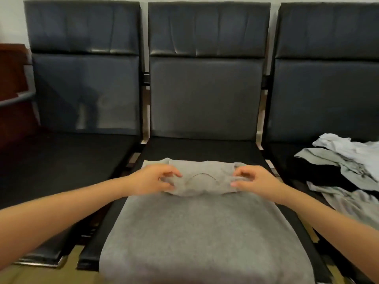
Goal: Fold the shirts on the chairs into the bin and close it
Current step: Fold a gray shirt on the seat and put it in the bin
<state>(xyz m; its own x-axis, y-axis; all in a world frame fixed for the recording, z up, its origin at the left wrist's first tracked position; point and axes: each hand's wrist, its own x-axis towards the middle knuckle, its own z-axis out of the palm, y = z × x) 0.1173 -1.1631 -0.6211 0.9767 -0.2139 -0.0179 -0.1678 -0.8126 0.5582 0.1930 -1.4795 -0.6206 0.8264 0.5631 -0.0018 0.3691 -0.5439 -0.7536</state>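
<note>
Three dark padded chairs (207,95) fill the frame side by side. A grey shirt (203,232) lies spread over the middle seat in the lower centre, its upper part folded toward the viewer into a thick band across the frame's centre. A loose heap of pale grey and white shirts (348,167) sits on the right seat, at the right edge. The left hand (152,179) pinches the band's left end with curled fingers (170,175); the right hand (256,180) pinches its right end likewise.
</note>
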